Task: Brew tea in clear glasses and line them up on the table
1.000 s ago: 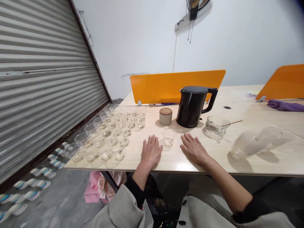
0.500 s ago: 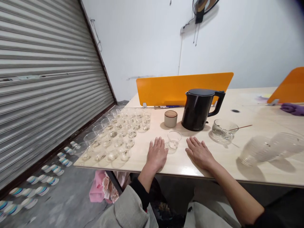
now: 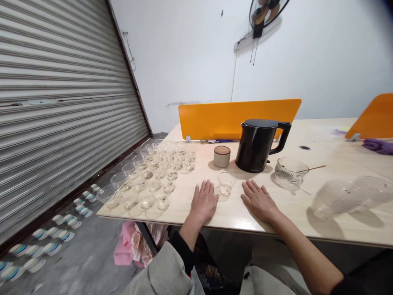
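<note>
A grey roller shutter (image 3: 61, 114) fills the left side, and a pale wood-grain table (image 3: 196, 209) runs in front of an orange divider panel (image 3: 236, 119). On the table stand a black electric kettle (image 3: 254, 146), whose small mark is too tiny to read, and rows of clear glasses (image 3: 150, 176). A small glass cup (image 3: 226, 183) sits between the hands, just beside the left hand (image 3: 204, 200) and well apart from the right hand (image 3: 259, 200). Both hands lie flat and palm-down with fingers spread, gripping nothing.
</note>
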`<state>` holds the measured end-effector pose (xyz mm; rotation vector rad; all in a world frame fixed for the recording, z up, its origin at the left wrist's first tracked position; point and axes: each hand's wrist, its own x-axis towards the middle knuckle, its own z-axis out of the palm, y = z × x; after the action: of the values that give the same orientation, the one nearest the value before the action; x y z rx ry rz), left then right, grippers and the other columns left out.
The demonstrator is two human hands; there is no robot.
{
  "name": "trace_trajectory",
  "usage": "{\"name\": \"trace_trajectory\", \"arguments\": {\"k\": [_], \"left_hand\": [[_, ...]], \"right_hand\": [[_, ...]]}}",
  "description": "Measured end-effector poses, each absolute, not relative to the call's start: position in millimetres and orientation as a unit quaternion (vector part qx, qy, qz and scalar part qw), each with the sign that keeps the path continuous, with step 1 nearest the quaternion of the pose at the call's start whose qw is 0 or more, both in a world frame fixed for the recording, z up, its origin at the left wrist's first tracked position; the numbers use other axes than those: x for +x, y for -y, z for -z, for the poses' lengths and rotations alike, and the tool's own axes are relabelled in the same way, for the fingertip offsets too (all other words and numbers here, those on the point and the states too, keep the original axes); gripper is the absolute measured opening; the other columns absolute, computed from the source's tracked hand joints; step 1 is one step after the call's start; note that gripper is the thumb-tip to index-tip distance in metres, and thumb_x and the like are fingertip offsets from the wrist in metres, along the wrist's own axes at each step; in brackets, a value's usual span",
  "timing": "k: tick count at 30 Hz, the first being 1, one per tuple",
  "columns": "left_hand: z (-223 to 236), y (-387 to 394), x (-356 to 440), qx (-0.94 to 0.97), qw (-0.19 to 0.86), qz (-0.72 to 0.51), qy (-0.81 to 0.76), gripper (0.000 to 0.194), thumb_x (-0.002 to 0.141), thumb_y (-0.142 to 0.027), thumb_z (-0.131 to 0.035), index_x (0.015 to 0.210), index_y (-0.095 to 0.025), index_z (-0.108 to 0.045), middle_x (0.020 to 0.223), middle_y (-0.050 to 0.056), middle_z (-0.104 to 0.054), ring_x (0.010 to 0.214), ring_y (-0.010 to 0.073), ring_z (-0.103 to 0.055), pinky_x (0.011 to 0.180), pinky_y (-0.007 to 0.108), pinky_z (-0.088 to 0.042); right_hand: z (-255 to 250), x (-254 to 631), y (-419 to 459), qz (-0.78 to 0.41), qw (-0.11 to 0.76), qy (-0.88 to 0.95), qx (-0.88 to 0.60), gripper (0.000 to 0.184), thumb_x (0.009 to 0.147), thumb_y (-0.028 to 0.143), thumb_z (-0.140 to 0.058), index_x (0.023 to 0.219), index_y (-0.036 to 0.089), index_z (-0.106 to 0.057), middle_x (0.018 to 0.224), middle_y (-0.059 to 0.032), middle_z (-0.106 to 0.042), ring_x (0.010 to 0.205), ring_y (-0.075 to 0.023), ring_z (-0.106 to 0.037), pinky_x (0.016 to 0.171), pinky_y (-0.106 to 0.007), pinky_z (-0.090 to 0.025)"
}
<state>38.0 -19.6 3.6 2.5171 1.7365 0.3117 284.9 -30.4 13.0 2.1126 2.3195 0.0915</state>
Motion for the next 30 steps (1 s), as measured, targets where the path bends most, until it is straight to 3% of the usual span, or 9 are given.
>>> {"name": "trace_trajectory", "arguments": {"k": [15, 20, 30], "left_hand": [[-2.2, 20.2, 37.3, 0.82, 0.01, -0.094, -0.565, 0.061, 0.108, -0.042, -0.023, 0.162, -0.015, -0.032, 0.171, 0.01, -0.026, 0.16, 0.0265, -0.018, 0.13, 0.053, -0.018], [-4.6, 21.4, 37.7, 0.819, 0.024, -0.1, -0.565, 0.063, 0.108, -0.042, -0.023, 0.161, -0.011, -0.032, 0.171, 0.011, -0.024, 0.16, 0.0274, -0.018, 0.13, 0.053, -0.017], [-6.0, 20.8, 37.7, 0.816, 0.031, -0.091, -0.569, 0.062, 0.107, -0.043, -0.022, 0.162, -0.013, -0.032, 0.171, 0.01, -0.024, 0.16, 0.0266, -0.017, 0.13, 0.053, -0.016]], "right_hand": [[-12.4, 284.7, 30.6, -0.027, 0.003, -0.742, 0.67, 0.066, 0.104, 0.041, -0.025, 0.162, 0.01, -0.034, 0.171, -0.0152, -0.025, 0.159, -0.0309, -0.018, 0.126, -0.057, -0.018], [-11.4, 284.8, 30.5, -0.032, 0.003, -0.744, 0.668, 0.067, 0.104, 0.041, -0.024, 0.162, 0.008, -0.034, 0.171, -0.016, -0.025, 0.159, -0.0316, -0.018, 0.126, -0.058, -0.019], [-7.8, 287.3, 29.0, -0.024, -0.021, -0.747, 0.664, 0.065, 0.104, 0.043, -0.025, 0.161, 0.014, -0.037, 0.17, -0.0156, -0.028, 0.159, -0.0307, -0.02, 0.126, -0.057, -0.018]]}}
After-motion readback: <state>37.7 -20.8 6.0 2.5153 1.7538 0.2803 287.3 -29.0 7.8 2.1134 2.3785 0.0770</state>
